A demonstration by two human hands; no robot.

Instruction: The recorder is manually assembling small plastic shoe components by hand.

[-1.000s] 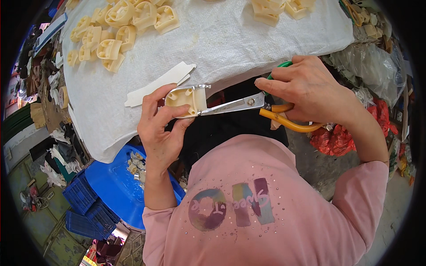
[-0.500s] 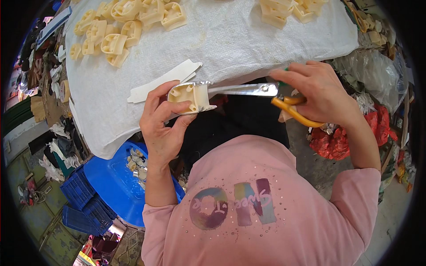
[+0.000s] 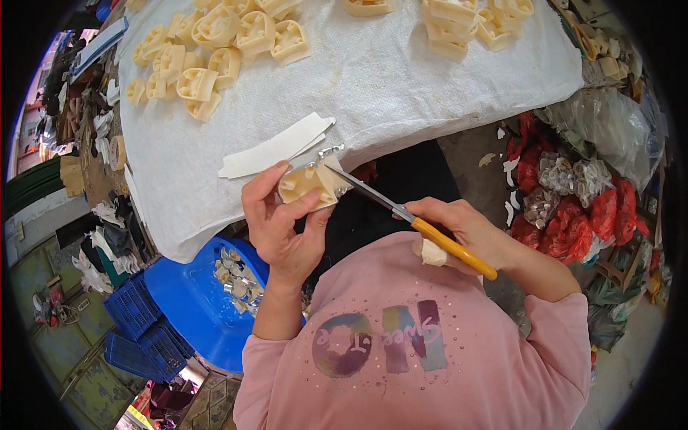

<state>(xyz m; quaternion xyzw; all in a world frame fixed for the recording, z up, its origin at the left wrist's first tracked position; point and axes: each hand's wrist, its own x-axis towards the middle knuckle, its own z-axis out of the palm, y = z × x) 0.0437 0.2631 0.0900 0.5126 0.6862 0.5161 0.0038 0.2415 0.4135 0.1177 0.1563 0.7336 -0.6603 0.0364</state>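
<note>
My left hand [image 3: 288,228] pinches a cream plastic shoe heel [image 3: 297,183] with a hollow, ribbed face, its thumb and fingers gripping the sides. Silver sheeting [image 3: 331,152] wraps the heel's rim, with loose edges sticking out. Scissors [image 3: 451,247] with yellow handles are in my right hand [image 3: 466,228], fingers wrapped round them. Their blades point up-left, the tips touching or close to the silver edge. A pale wrapping shows on a right finger. White strips [image 3: 276,147] lie on the cloth just beyond my left hand.
Several cream heels [image 3: 215,29] are heaped on the white cloth-covered table [image 3: 373,79] at the far side. A blue basin [image 3: 179,294] with silver-and-cream scraps stands lower left, beside blue crates [image 3: 129,308]. Red plastic bags [image 3: 573,222] and clear bags lie at the right.
My right hand has come down and nearer my body, turning the scissors so the blades slant up-left to the heel. The left hand with the heel has shifted slightly right and down.
</note>
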